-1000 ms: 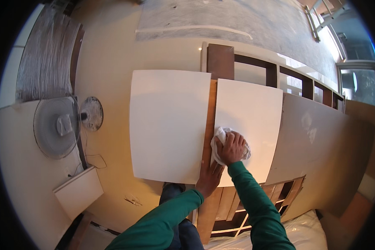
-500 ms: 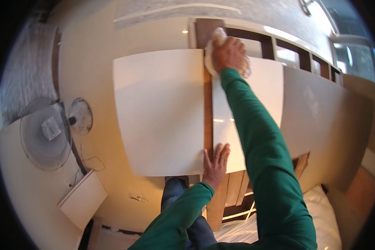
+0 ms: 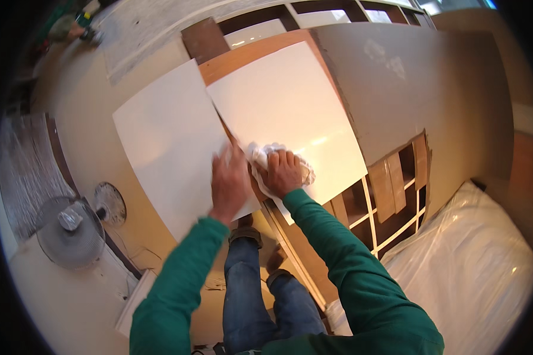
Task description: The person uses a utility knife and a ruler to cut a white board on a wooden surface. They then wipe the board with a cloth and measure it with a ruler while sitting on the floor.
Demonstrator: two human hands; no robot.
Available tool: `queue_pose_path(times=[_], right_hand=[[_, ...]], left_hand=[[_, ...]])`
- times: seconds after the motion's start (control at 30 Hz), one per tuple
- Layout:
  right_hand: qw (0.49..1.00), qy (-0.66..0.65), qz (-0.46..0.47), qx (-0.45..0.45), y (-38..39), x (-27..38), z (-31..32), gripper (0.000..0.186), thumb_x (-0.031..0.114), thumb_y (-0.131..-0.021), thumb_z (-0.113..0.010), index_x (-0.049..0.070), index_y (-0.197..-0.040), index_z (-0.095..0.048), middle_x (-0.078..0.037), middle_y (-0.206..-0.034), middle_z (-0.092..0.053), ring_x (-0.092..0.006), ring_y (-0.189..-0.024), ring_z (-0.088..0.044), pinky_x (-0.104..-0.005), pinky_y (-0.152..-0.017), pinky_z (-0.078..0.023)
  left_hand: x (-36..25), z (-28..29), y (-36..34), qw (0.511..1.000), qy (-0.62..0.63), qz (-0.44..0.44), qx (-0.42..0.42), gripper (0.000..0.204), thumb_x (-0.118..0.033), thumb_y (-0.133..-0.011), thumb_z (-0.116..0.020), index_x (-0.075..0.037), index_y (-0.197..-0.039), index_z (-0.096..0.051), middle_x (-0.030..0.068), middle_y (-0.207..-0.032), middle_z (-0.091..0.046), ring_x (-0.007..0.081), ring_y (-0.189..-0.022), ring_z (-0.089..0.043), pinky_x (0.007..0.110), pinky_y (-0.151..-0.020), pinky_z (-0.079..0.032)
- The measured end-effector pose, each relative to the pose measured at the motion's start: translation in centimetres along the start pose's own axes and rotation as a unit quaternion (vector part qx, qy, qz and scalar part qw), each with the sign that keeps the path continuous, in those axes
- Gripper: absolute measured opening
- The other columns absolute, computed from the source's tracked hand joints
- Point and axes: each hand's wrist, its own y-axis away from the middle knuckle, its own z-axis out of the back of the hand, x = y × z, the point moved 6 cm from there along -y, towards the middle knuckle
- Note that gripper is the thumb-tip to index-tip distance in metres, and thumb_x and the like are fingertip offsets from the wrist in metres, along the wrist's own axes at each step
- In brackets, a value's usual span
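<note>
Two glossy white panels lie side by side in front of me, a left panel (image 3: 166, 130) and a right panel (image 3: 284, 94), with a narrow brown gap between them. My right hand (image 3: 283, 173) presses a crumpled white cloth (image 3: 260, 155) onto the near part of the right panel. Over the inner edge of the left panel, near the gap, is my left hand (image 3: 230, 184), slightly blurred. Its fingers are stretched out, and it holds nothing that I can see.
A large grey board (image 3: 420, 83) lies to the right, beside a compartmented wooden frame (image 3: 391, 236). Plastic-wrapped goods (image 3: 462, 260) sit at the near right. A fan (image 3: 71, 231) stands at left. At the far left a person's hand (image 3: 76, 29) shows.
My right hand has drawn the cloth from the far edge to the near part of the right panel. My left hand has moved off the gap to the left. The view has turned.
</note>
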Motion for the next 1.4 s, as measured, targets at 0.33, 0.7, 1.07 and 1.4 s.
queue_pose_path(times=[0.33,0.7,1.07,1.4], right_hand=[[0.995,-0.052,-0.053,-0.06,-0.8,0.5,2.6,0.042,0.046,-0.089,-0.075,0.007,-0.092,-0.061,-0.013,-0.094,-0.062,-0.0327,-0.086,-0.059,-0.0465,-0.079,-0.044],[0.976,-0.087,-0.162,-0.114,-10.9,-1.1,-0.3,0.043,0.042,-0.09,-0.073,0.004,-0.106,-0.063,-0.014,-0.104,-0.062,-0.0302,-0.1,-0.058,-0.046,-0.088,-0.045],[0.887,-0.016,-0.462,-0.016,26.6,-9.4,7.7,0.037,0.035,-0.094,-0.073,0.002,-0.108,-0.065,-0.017,-0.092,-0.061,-0.0382,-0.087,-0.059,-0.0479,-0.078,-0.048],[0.94,-0.087,-0.299,-0.136,5.1,-2.1,1.9,0.033,0.032,-0.086,-0.076,0.006,-0.1,-0.061,-0.014,-0.095,-0.061,-0.033,-0.086,-0.061,-0.0477,-0.077,-0.049]], left_hand=[[2.7,-4.5,-17.2,0.934,-0.195,0.125,0.271,0.121,-0.056,-0.091,-0.074,-0.009,-0.168,0.006,0.0255,-0.173,0.013,0.0522,-0.158,0.008,0.076,-0.12,-0.01],[5.0,-4.0,-23.5,0.934,-0.192,0.114,0.278,0.12,-0.046,-0.09,-0.08,-0.024,-0.169,0.009,0.0191,-0.175,0.016,0.0502,-0.159,0.007,0.084,-0.113,-0.01],[5.5,-3.6,-24.6,0.928,-0.221,0.093,0.287,0.118,-0.049,-0.094,-0.075,-0.024,-0.168,0.014,0.0223,-0.172,0.021,0.0515,-0.158,0.011,0.084,-0.113,-0.015],[5.8,-4.9,-23.8,0.928,-0.218,0.059,0.295,0.118,-0.044,-0.095,-0.076,-0.026,-0.167,0.016,0.0263,-0.171,0.021,0.0561,-0.156,0.012,0.085,-0.111,-0.018]])
